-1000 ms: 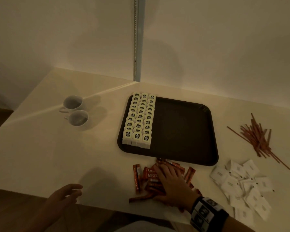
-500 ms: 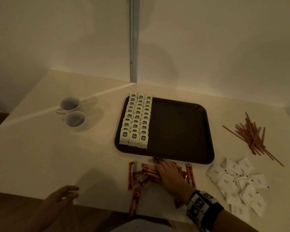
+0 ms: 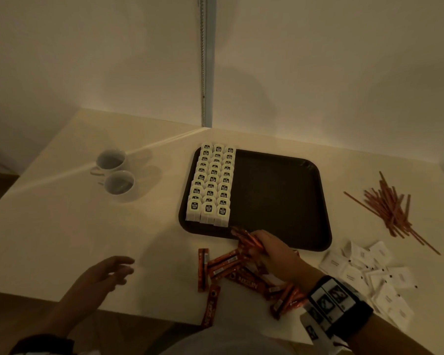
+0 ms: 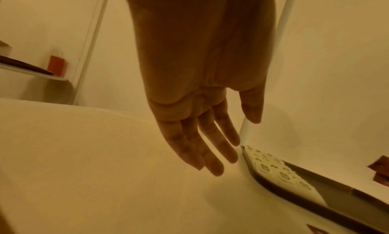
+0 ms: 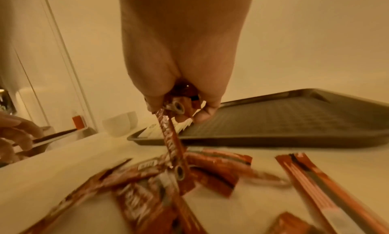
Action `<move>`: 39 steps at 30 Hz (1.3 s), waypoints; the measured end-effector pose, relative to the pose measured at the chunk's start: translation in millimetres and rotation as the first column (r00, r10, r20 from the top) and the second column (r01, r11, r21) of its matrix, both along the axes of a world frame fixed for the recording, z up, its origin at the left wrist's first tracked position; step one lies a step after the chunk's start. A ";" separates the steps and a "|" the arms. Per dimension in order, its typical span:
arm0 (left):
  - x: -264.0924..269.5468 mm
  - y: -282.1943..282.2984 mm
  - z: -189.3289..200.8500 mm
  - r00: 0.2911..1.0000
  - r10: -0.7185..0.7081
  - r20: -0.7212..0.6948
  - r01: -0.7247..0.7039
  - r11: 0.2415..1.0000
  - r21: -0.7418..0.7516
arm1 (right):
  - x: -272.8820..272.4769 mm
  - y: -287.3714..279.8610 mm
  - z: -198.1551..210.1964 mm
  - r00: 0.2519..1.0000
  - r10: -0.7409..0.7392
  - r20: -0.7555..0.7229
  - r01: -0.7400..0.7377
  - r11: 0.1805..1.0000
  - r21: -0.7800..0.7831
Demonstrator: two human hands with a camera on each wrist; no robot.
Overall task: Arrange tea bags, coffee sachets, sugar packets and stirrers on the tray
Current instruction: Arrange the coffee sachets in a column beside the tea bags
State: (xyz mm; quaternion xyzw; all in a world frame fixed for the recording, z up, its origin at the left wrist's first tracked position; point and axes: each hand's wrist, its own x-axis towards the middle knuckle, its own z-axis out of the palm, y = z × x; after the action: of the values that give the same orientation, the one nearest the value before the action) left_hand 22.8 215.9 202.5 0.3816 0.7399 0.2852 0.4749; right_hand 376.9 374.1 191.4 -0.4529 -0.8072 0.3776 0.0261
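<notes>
A dark tray [image 3: 280,201] lies on the white table, with white tea bags [image 3: 212,183] standing in three rows along its left side. My right hand [image 3: 264,248] grips a small bunch of red coffee sachets [image 3: 246,239] lifted at the tray's near edge; in the right wrist view the held sachets [image 5: 174,114] hang from my curled fingers above the tray rim [image 5: 231,140]. More loose sachets [image 3: 231,267] lie scattered on the table below. My left hand [image 3: 113,271] hovers over the table's near left edge, fingers straight and empty [image 4: 210,146].
Two white cups [image 3: 116,172] stand left of the tray. A pile of red-brown stirrers [image 3: 390,208] lies at the right, with white sugar packets [image 3: 369,275] near the front right. One sachet [image 3: 210,308] hangs over the table's front edge.
My right hand went from lying flat on the sachet pile to gripping a bunch and lifting it toward the tray's near edge. The left hand moved slightly forward over the table.
</notes>
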 end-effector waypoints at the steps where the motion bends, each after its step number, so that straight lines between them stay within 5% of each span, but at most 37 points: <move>1: 3.0 6.0 6.5 1.000 -0.022 -0.001 0.022 1.000 0.018 | 0.6 3.4 2.8 0.999 -0.024 -0.032 0.023 0.999 -0.027; 10: 55.2 101.1 69.9 0.944 -0.330 -0.007 0.319 0.906 0.277 | -19.2 29.3 83.4 0.889 -0.216 -0.403 0.056 0.927 -0.372; 17: 121.2 178.2 104.3 0.795 -0.490 0.357 0.432 0.871 0.232 | -58.7 61.0 133.0 0.740 -0.357 -0.570 0.126 0.906 -0.404; 25: 125.1 219.9 99.1 0.827 -0.226 0.514 0.080 0.954 0.290 | -65.2 92.4 147.7 0.556 -0.526 -0.644 0.191 0.835 -0.517; 28: 128.3 225.7 97.5 0.739 -0.165 0.653 -0.107 0.928 0.356 | -64.0 92.3 146.2 0.617 -0.513 -0.596 0.074 0.792 -0.605; 31: 138.6 231.0 102.2 0.686 -0.233 0.689 -0.078 0.918 0.388 | -70.0 89.9 143.1 0.683 -0.497 -0.536 0.005 0.737 -0.676; 39: 153.4 238.3 90.0 0.594 -0.133 0.793 -0.145 0.952 0.268 | -78.7 91.5 141.9 0.630 -0.602 -0.490 0.061 0.668 -0.742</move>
State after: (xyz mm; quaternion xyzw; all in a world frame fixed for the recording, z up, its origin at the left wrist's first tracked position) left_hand 176.2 454.3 292.5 0.2780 0.3939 0.5383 0.6912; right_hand 298.2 465.6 333.3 -0.4025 -0.4354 0.7675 0.2437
